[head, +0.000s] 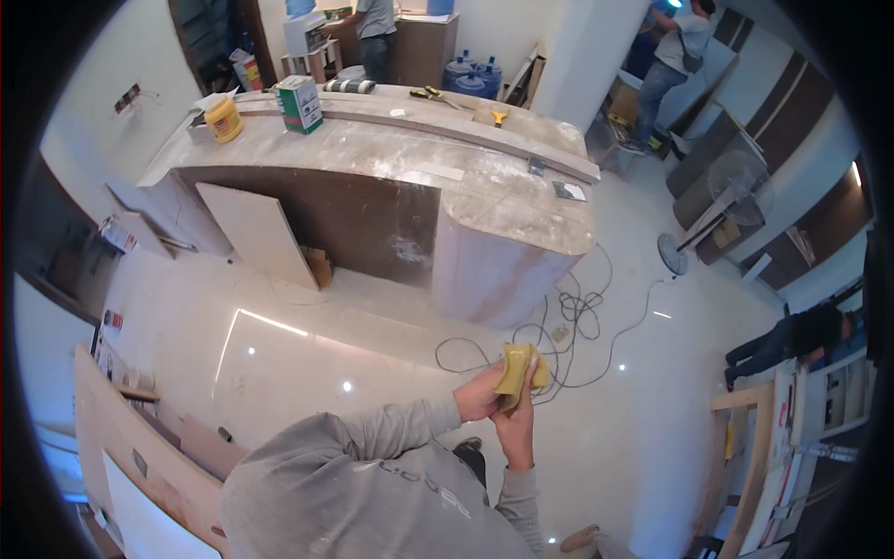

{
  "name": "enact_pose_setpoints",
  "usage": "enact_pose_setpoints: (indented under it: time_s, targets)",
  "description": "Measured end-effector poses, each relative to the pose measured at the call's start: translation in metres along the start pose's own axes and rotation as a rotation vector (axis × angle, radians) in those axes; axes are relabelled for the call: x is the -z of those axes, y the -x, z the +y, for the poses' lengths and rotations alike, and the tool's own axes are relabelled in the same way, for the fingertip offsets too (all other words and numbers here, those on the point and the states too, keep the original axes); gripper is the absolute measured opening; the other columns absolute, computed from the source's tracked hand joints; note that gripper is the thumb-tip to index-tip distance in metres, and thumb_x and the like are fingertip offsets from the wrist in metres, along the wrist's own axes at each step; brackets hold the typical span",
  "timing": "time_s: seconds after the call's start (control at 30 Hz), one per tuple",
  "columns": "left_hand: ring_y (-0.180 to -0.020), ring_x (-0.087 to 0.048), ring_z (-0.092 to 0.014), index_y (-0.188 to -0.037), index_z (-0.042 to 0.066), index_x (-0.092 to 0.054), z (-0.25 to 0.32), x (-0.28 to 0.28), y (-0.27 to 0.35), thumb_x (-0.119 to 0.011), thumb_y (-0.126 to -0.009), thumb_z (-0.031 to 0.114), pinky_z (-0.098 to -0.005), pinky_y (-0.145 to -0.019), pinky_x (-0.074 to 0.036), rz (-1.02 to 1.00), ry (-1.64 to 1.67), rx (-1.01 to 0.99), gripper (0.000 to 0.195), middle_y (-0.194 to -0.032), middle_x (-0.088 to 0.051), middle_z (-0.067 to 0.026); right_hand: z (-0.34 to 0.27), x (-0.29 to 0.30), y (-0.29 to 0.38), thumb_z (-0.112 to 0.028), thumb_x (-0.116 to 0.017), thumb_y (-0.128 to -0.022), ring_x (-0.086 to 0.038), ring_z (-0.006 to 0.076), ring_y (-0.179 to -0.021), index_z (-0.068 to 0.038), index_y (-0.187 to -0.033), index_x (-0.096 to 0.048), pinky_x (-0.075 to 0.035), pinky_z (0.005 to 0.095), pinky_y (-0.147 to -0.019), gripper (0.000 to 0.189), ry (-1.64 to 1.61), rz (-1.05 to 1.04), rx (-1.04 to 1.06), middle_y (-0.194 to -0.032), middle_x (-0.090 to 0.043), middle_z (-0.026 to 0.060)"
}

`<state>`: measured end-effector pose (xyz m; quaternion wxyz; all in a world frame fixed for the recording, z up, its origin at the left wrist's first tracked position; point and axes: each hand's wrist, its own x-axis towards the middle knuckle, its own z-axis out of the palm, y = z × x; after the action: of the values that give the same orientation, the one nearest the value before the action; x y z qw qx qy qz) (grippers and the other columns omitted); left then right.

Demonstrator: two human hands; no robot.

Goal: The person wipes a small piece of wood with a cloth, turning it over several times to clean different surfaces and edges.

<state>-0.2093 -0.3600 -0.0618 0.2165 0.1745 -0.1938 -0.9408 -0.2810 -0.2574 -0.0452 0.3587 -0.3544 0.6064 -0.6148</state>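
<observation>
Both of my hands hold a folded yellow sheet, possibly sandpaper [517, 370], out in front of my body. My left hand [480, 393] grips its left edge, while my right hand [517, 426] has its fingers around the lower and right part. The sheet hides some of the fingers. Beyond them stands a curved, dusty counter [503, 209]. On its top are a yellow tub [223, 120], a green and white metal can [300, 105], a yellow scraper [499, 117] and a long wooden strip [447, 133].
Looped cables [580, 307] lie on the floor by the counter's rounded end. A loose board [258, 230] leans on its front. A pedestal fan [698, 216] stands at right. Boards [140, 433] are at lower left, a wooden frame [758, 447] at lower right. Several people are nearby.
</observation>
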Motion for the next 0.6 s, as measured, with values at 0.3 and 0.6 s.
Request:
enact_pose_setpoints:
  time_s: [0.3, 0.6]
  targets:
    - [-0.097, -0.061, -0.011, -0.121, 0.006, -0.060, -0.040, -0.006, -0.014, -0.054, -0.108, 0.031, -0.0299, -0.083, -0.052, 0.078, -0.115, -0.354, 0.029, -0.109, -0.063, -0.0023, 0.020, 0.071, -0.027, 0.000, -0.061, -0.081, -0.053, 0.0489, -0.124, -0.003, -0.135, -0.055, -0.047, 0.0491, -0.103, 0.054, 0.535, -0.516, 0.251, -0.132, -0.057, 0.0271]
    - [-0.121, -0.061, -0.025, -0.137, 0.000, -0.053, -0.036, -0.012, 0.040, -0.047, -0.109, 0.025, -0.0404, -0.106, -0.050, 0.385, -0.357, -0.583, 0.038, -0.134, -0.061, -0.0145, 0.046, 0.086, -0.057, -0.003, -0.075, -0.082, -0.067, 0.0273, -0.108, 0.001, -0.116, -0.068, -0.052, 0.0341, -0.095, 0.035, 0.279, -0.928, 0.250, -0.113, -0.072, 0.0139]
